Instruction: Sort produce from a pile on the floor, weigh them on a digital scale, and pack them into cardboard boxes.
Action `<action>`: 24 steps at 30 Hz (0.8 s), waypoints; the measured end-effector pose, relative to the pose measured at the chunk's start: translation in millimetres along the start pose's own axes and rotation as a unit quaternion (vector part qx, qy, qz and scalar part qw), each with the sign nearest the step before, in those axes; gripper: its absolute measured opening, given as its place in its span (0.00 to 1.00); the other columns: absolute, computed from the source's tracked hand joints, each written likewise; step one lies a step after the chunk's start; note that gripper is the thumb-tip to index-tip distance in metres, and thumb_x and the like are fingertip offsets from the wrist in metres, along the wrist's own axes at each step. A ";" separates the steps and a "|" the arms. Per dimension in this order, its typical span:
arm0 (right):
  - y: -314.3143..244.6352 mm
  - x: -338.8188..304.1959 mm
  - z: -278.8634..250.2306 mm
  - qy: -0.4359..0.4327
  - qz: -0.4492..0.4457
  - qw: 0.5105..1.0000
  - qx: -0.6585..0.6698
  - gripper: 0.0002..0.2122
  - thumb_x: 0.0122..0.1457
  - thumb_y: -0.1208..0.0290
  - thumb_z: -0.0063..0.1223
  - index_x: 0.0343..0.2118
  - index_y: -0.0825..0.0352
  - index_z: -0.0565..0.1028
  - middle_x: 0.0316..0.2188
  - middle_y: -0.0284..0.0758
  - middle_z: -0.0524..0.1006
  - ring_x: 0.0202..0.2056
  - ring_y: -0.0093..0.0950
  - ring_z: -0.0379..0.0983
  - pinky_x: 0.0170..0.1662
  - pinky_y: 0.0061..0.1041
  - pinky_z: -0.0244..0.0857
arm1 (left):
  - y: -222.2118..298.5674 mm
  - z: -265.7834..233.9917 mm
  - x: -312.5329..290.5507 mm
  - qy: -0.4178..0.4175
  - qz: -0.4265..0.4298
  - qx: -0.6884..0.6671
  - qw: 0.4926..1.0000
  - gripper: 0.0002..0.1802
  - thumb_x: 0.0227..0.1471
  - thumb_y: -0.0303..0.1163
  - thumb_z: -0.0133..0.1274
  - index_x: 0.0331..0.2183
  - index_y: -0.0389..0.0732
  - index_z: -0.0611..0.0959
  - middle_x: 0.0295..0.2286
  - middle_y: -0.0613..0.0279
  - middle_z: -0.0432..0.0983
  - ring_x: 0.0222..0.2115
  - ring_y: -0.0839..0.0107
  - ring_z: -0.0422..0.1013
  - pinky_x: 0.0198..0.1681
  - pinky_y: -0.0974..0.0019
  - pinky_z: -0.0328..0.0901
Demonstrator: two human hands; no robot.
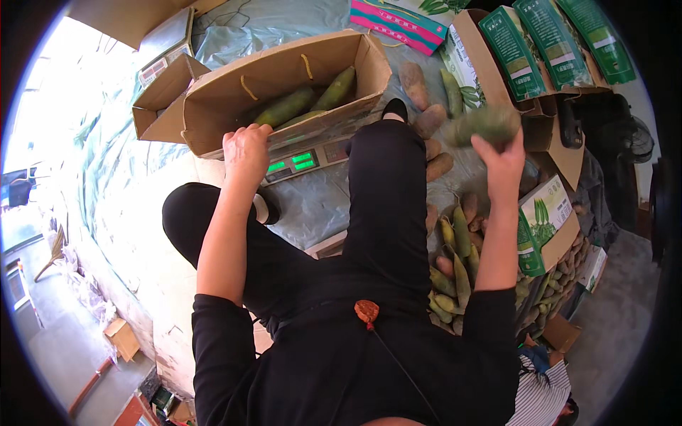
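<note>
My left hand (pixel 246 150) has its fingers curled over the near wall of an open cardboard box (pixel 206 106) with yellow cord handles. Inside the box lie long green radishes (pixel 285 106). Box and contents rest on a digital scale (pixel 293 165) with lit green figures. Out to the right, my right hand (pixel 504 153) grips a thick green radish (pixel 484 125), blurred by motion and held above the plastic sheet. Brownish root vegetables (pixel 428 121) lie on the sheet just left of that hand.
A heap of green radishes (pixel 458 263) lies beside my right leg. Green cartons (pixel 511 53) stand at the far right, and a pink and teal box (pixel 398 25) is at the back. A smaller open carton (pixel 160 103) adjoins the box. Another person's striped top (pixel 543 387) shows lower right.
</note>
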State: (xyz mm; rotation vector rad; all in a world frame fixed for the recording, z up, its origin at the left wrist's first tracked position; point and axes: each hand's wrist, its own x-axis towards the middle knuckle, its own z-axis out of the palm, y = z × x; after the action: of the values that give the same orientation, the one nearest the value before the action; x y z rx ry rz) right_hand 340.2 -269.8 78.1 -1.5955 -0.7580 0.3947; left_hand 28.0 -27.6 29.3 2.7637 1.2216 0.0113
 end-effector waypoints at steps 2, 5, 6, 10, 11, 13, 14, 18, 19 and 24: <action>-38.5 27.0 32.6 -0.039 -0.078 0.995 0.039 0.23 0.44 0.81 0.60 0.45 0.69 0.68 0.40 0.32 0.72 0.43 0.25 0.68 0.49 0.26 0.60 | -1.3 1.0 0.9 -0.001 0.001 0.012 1.000 0.12 0.39 0.23 0.53 0.32 0.44 0.80 0.29 0.61 0.74 0.36 0.62 0.71 0.40 0.57 0.61; -70.7 54.5 80.5 -0.094 -0.128 0.985 0.069 0.22 0.42 0.76 0.62 0.44 0.66 0.71 0.38 0.33 0.75 0.43 0.28 0.70 0.45 0.28 0.64 | -0.4 2.7 2.6 0.001 0.009 0.029 1.000 0.12 0.39 0.23 0.53 0.32 0.44 0.80 0.29 0.61 0.75 0.36 0.61 0.71 0.40 0.57 0.61; -76.8 61.3 97.7 -0.135 -0.124 0.981 0.062 0.22 0.45 0.77 0.60 0.46 0.66 0.70 0.39 0.33 0.74 0.43 0.26 0.70 0.47 0.26 0.63 | -1.7 3.8 1.5 0.007 0.007 0.039 0.999 0.12 0.39 0.23 0.53 0.32 0.44 0.80 0.29 0.61 0.75 0.36 0.61 0.71 0.40 0.57 0.61; -95.1 62.2 179.6 -0.137 -0.193 0.972 -0.002 0.20 0.47 0.68 0.59 0.44 0.68 0.72 0.37 0.38 0.76 0.39 0.29 0.72 0.42 0.27 0.66 | -3.5 8.9 1.2 0.021 0.021 0.039 0.999 0.12 0.39 0.23 0.52 0.32 0.44 0.79 0.28 0.61 0.74 0.35 0.61 0.71 0.40 0.56 0.61; -82.4 74.4 180.8 -0.202 -0.240 0.940 -0.134 0.23 0.42 0.65 0.63 0.44 0.63 0.72 0.38 0.38 0.75 0.42 0.33 0.72 0.44 0.30 0.65 | -2.0 8.7 2.5 0.040 0.028 0.041 0.998 0.10 0.41 0.23 0.49 0.30 0.44 0.79 0.27 0.61 0.74 0.35 0.62 0.71 0.40 0.57 0.61; -57.2 76.1 208.1 -0.227 -0.225 0.922 -0.217 0.25 0.42 0.57 0.61 0.44 0.62 0.73 0.38 0.43 0.75 0.41 0.37 0.72 0.44 0.31 0.65 | 0.8 10.6 5.5 0.041 0.034 0.046 0.998 0.10 0.45 0.25 0.44 0.29 0.45 0.79 0.27 0.61 0.74 0.35 0.62 0.71 0.41 0.56 0.61; -54.1 75.4 212.8 -0.225 -0.215 0.924 -0.223 0.25 0.42 0.57 0.61 0.44 0.62 0.73 0.38 0.43 0.75 0.41 0.37 0.72 0.44 0.31 0.65 | -0.7 10.9 4.7 0.038 0.033 0.054 0.997 0.10 0.45 0.25 0.44 0.29 0.45 0.79 0.27 0.61 0.74 0.35 0.62 0.71 0.40 0.56 0.61; -49.8 78.9 185.1 -0.260 -0.176 0.928 -0.200 0.24 0.46 0.55 0.58 0.45 0.64 0.73 0.37 0.42 0.77 0.41 0.34 0.73 0.43 0.28 0.66 | -8.9 9.5 3.7 0.020 0.034 0.054 0.998 0.10 0.44 0.25 0.46 0.31 0.45 0.78 0.30 0.61 0.75 0.36 0.61 0.71 0.39 0.55 0.62; -51.1 79.5 168.0 -0.268 -0.148 0.937 -0.168 0.23 0.47 0.56 0.58 0.45 0.64 0.73 0.37 0.42 0.77 0.42 0.32 0.73 0.43 0.27 0.66 | -9.0 9.6 4.2 0.030 0.039 0.043 0.998 0.11 0.43 0.24 0.48 0.32 0.45 0.78 0.30 0.61 0.75 0.36 0.60 0.71 0.39 0.55 0.62; 12.5 64.5 47.1 -0.199 0.034 0.979 -0.017 0.13 0.54 0.69 0.53 0.40 0.71 0.73 0.30 0.35 0.76 0.32 0.23 0.72 0.34 0.20 0.66 | -2.7 9.1 9.5 -0.005 0.024 0.060 0.998 0.13 0.43 0.27 0.52 0.36 0.44 0.78 0.33 0.60 0.75 0.39 0.61 0.71 0.39 0.55 0.62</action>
State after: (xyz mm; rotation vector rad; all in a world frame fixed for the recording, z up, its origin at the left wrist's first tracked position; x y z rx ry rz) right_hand 359.6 -191.9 68.5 -1.5973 -1.0179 0.7681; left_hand 32.9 -19.8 19.5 2.8905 1.1915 -0.0727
